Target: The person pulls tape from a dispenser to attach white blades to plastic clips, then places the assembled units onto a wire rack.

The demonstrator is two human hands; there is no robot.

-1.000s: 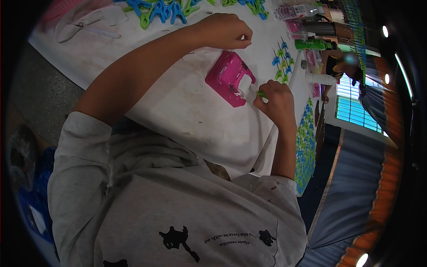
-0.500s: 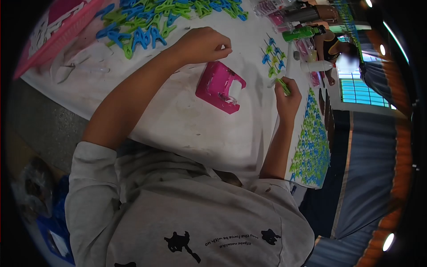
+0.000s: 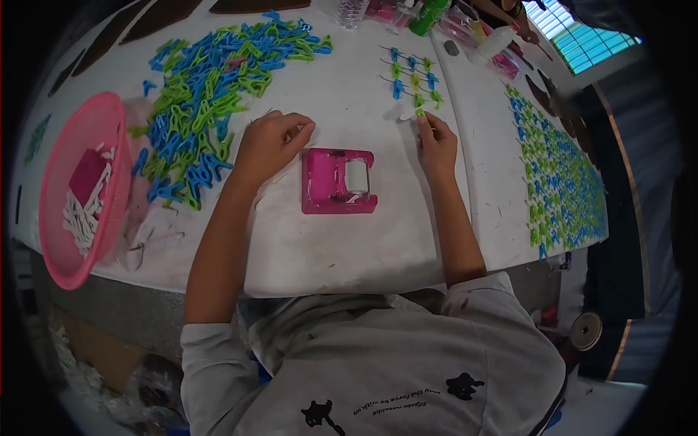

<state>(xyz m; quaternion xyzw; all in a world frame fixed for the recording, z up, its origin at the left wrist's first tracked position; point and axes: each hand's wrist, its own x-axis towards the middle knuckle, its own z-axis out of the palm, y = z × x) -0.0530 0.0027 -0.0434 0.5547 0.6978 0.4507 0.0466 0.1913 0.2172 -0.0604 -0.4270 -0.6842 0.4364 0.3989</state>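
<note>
My right hand (image 3: 438, 147) pinches a small green clothes peg (image 3: 419, 111) at its fingertips. That peg is at the near end of a small group of blue and green pegs (image 3: 397, 89) with thin dark stems, laid in rows on the white table. My left hand (image 3: 273, 144) is closed, thumb and forefinger together; whatever they may hold is too small to make out. Between my forearms sits a magenta tape dispenser (image 3: 316, 182) with a white roll in it. Left of my left hand spreads a big loose pile of blue and green pegs (image 3: 211, 94).
A pink basket (image 3: 120, 156) with white strips stands at the left table edge. Many pegs in dense rows (image 3: 556, 178) cover the right side. A green bottle (image 3: 429, 16), a white bottle (image 3: 496, 43) and brown flat pieces (image 3: 156, 20) lie at the back. Part of another person shows behind.
The view has turned and levelled, bringing the whole basket and peg pile into sight. My right hand has brought the green peg to the small group. My left hand stays closed.
</note>
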